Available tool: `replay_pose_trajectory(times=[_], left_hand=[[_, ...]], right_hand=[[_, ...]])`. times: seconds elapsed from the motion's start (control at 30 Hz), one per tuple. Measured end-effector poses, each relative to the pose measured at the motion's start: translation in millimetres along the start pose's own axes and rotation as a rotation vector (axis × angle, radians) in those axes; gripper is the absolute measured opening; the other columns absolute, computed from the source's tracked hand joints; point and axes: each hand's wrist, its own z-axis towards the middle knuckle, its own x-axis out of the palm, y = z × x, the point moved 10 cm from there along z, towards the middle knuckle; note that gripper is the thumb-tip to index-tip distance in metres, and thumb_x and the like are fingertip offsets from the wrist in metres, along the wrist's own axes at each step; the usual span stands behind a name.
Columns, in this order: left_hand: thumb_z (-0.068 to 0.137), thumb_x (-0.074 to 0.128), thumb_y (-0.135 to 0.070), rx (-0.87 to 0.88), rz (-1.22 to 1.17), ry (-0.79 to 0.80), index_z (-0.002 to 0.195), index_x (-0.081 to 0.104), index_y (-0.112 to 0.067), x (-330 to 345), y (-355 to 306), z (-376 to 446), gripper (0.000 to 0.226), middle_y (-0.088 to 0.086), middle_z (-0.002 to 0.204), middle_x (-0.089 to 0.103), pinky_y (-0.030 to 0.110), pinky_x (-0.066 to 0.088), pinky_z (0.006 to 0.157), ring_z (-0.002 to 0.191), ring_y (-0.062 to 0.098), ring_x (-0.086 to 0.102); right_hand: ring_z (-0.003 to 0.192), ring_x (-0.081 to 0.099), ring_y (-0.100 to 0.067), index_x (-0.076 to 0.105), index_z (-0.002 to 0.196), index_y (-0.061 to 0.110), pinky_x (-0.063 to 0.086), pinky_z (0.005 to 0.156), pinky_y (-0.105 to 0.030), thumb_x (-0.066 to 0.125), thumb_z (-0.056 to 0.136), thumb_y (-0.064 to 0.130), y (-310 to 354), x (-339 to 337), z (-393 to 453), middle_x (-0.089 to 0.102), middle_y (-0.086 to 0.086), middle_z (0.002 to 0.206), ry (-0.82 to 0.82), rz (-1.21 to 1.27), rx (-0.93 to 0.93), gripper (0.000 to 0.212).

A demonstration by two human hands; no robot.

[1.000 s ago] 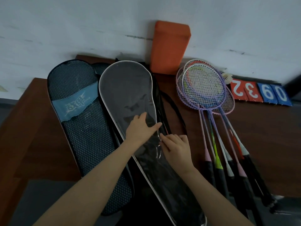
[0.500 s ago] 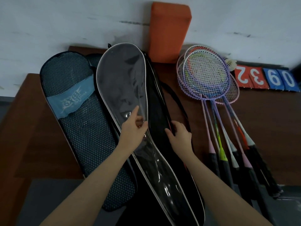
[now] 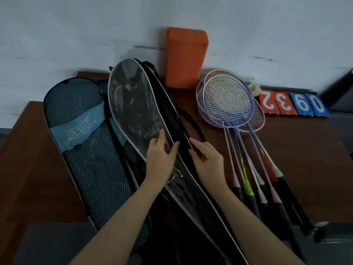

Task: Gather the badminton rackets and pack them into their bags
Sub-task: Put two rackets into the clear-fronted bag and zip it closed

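A black racket bag with a clear plastic, white-trimmed flap (image 3: 133,104) lies in the middle of the brown table (image 3: 305,159). My left hand (image 3: 160,159) pinches the flap's right edge and holds it raised. My right hand (image 3: 208,161) grips the black lower edge of the same bag's opening, just right of the flap. Several rackets (image 3: 229,104) with purple, pink and white frames lie stacked to the right, handles toward me. A dark mesh bag with a blue label (image 3: 82,146) lies on the left.
An orange foam block (image 3: 185,58) leans on the white wall behind the bags. A shuttlecock (image 3: 255,87) and red and blue number cards (image 3: 294,105) lie at the back right. The table's front edge runs near the racket handles.
My left hand has lifted the clear flap further up and left, widening the bag's opening. My right hand moved from the flap's edge to the black lower side.
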Motion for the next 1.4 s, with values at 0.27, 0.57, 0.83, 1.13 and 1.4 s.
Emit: replay_pose_trajectory(times=[0.27,0.57,0.83,1.13,1.4], left_hand=[[0.089,0.059,-0.023,-0.049,0.075,-0.028,0.145,0.027,-0.013,31,-38,-6,0.065,0.012,0.126,0.048,0.018,0.034,0.087,0.113,0.023,0.049],[0.09,0.05,-0.001,0.127,0.13,-0.093,0.134,0.046,-0.01,69,-94,-16,0.045,0.001,0.095,0.048,0.015,0.037,0.073,0.078,0.011,0.048],[0.089,0.051,0.003,0.14,0.257,-0.042,0.133,0.046,-0.002,110,-104,-17,0.045,0.012,0.096,0.051,0.023,0.04,0.063,0.068,0.012,0.046],[0.087,0.054,0.001,0.121,0.347,-0.032,0.13,0.05,-0.002,112,-93,-17,0.043,0.013,0.094,0.052,0.035,0.049,0.052,0.062,0.019,0.051],[0.088,0.053,-0.002,0.103,0.345,0.0,0.13,0.05,-0.004,120,-86,-15,0.043,0.011,0.096,0.052,0.038,0.049,0.054,0.064,0.023,0.054]], right_hand=[[0.083,0.059,-0.001,0.064,0.115,0.009,0.046,0.075,-0.009,0.064,0.085,0.003,-46,-42,15,0.062,0.004,0.091,0.026,0.126,0.073,0.031],[0.094,0.057,-0.005,0.059,0.116,0.019,0.049,0.084,-0.024,0.059,0.089,0.01,-146,-90,14,0.058,0.011,0.098,0.139,0.106,0.304,0.029],[0.109,0.047,-0.029,0.054,0.124,0.015,0.035,0.092,-0.043,0.057,0.09,0.028,-227,-154,13,0.053,-0.007,0.119,0.092,-0.402,0.34,0.036],[0.102,0.053,-0.022,0.057,0.116,0.018,0.024,0.095,-0.042,0.057,0.09,0.029,-224,-107,5,0.063,0.002,0.099,0.282,-0.525,0.246,0.029],[0.071,0.058,-0.02,0.064,0.111,0.007,0.034,0.08,-0.039,0.062,0.086,0.008,-205,-132,7,0.062,0.0,0.075,0.014,-0.417,0.115,0.026]])
